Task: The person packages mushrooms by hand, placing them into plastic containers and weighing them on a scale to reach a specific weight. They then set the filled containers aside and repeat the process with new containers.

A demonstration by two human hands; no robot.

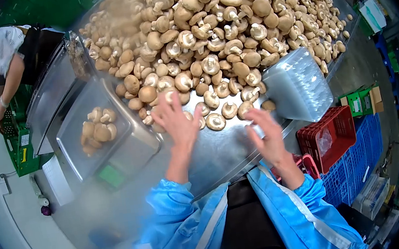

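Note:
A large heap of brown-capped shiitake mushrooms (228, 32) covers the far part of the metal table (221, 146). My left hand (177, 124) reaches over the heap's near edge, fingers spread among the mushrooms; no mushroom shows in its grip. To the right, my right hand (269, 138) has thumb and fingers apart, with fingertips near a mushroom (245, 109) at the front. Several loose mushrooms, such as one stem-up (215, 121), lie between the hands. Left of my left hand, a clear plastic tray (73, 158) holds a small cluster of mushrooms (98, 131).
A stack of clear plastic trays (298, 86) stands right of the heap. Beyond the table's right edge are a red crate (338, 150) and blue pallets (366, 159). At the far left, another person (3, 63) bends by a green crate (22, 144).

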